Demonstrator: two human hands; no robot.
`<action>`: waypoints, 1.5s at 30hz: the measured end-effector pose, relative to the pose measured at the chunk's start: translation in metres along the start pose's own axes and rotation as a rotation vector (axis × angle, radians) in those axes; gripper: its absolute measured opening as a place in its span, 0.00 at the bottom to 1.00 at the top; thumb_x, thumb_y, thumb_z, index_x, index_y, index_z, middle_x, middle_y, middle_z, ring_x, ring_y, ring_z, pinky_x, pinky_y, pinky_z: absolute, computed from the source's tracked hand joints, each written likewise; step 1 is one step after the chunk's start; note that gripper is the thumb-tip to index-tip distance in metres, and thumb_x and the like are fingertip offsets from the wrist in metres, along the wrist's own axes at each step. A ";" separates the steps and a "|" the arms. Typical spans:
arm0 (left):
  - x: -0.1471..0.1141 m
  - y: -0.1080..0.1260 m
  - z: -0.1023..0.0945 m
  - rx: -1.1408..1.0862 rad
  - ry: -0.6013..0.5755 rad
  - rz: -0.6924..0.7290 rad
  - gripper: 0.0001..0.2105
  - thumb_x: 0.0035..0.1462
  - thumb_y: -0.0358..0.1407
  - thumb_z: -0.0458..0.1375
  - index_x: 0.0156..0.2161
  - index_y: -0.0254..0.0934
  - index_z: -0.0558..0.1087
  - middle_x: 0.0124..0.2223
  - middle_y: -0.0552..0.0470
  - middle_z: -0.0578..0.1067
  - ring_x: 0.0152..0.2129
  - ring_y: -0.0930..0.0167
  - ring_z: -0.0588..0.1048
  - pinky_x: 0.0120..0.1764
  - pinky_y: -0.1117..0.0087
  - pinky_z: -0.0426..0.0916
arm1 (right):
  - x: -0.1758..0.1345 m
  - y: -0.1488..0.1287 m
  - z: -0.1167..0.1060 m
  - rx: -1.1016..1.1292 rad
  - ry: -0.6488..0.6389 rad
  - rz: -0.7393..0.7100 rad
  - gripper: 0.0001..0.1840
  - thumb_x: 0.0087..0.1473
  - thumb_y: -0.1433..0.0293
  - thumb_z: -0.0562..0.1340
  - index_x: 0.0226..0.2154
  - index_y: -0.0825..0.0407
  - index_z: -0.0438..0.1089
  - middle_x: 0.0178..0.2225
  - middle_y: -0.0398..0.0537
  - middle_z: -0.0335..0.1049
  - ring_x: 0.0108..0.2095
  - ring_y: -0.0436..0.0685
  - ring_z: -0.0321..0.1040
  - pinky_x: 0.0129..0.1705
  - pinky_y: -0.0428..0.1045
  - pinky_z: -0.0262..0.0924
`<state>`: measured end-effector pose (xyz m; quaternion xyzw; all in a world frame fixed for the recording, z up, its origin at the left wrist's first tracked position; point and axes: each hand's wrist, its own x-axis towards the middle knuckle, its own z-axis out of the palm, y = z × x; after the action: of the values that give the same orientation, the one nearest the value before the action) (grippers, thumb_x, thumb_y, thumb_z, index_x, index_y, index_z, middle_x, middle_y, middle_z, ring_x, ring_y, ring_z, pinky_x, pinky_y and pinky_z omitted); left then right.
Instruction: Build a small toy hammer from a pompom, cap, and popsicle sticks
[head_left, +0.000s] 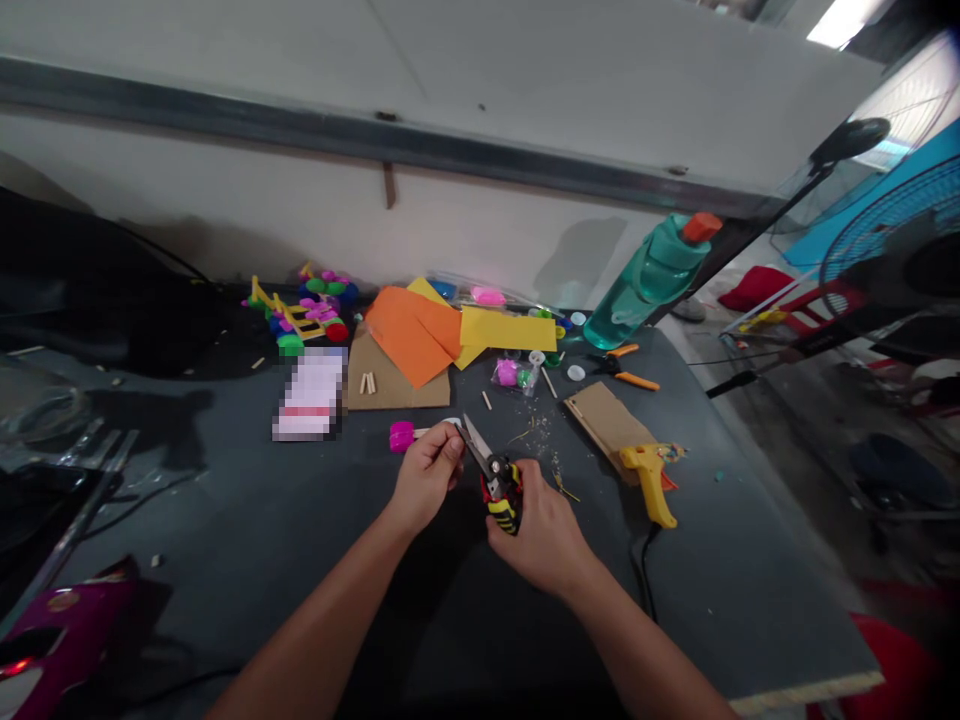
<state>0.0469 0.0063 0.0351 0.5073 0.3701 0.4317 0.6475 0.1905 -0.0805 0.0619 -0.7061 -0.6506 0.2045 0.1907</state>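
Observation:
My right hand (544, 525) is wrapped round the handles of a pair of shears (496, 480) with yellow, black and red grips. Their blades stand apart and point up and left, toward my other hand. My left hand (431, 475) pinches something small at the blade tips; the fingers mostly hide it. Just behind that hand lies a bright pink piece (401, 435) with a pale stick beside it. A short wooden stick (487, 401) rests beyond the blades, among scattered scraps (534, 435).
A yellow glue gun (651, 480) leans on cardboard (607, 425) at right, near orange-handled pliers (626, 368). Behind are a teal bottle (637, 290), orange paper (416, 335), yellow paper (510, 328) and colourful clay-like models (300, 310). A phone-like blurred rectangle (311, 395) lies left.

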 end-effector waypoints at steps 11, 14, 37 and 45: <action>0.002 0.001 -0.003 0.110 0.002 0.043 0.11 0.56 0.41 0.54 0.29 0.35 0.66 0.21 0.58 0.62 0.16 0.78 0.61 0.19 0.78 0.57 | 0.000 0.000 0.003 -0.039 0.011 -0.010 0.20 0.44 0.66 0.58 0.40 0.52 0.53 0.33 0.47 0.63 0.33 0.58 0.66 0.33 0.50 0.57; 0.003 0.002 -0.004 0.107 0.000 0.051 0.10 0.56 0.41 0.54 0.29 0.35 0.67 0.21 0.58 0.63 0.16 0.78 0.61 0.19 0.78 0.57 | 0.000 0.000 0.003 -0.046 0.004 -0.017 0.20 0.44 0.66 0.58 0.40 0.52 0.53 0.34 0.47 0.63 0.33 0.58 0.66 0.34 0.50 0.58; 0.002 0.002 -0.003 0.054 -0.025 0.015 0.11 0.54 0.40 0.55 0.27 0.34 0.67 0.20 0.58 0.63 0.15 0.79 0.61 0.19 0.77 0.57 | 0.002 0.002 0.002 -0.063 0.005 -0.053 0.19 0.44 0.67 0.57 0.40 0.53 0.54 0.34 0.49 0.63 0.34 0.57 0.65 0.34 0.49 0.57; 0.002 0.006 -0.003 0.073 -0.019 0.017 0.10 0.53 0.39 0.56 0.27 0.34 0.67 0.20 0.58 0.63 0.15 0.78 0.61 0.19 0.77 0.56 | 0.002 0.003 0.004 -0.071 -0.009 -0.061 0.21 0.44 0.67 0.57 0.42 0.53 0.53 0.36 0.50 0.62 0.36 0.59 0.65 0.37 0.51 0.58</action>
<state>0.0442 0.0101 0.0401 0.5379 0.3753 0.4187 0.6281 0.1912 -0.0787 0.0573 -0.6912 -0.6797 0.1785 0.1686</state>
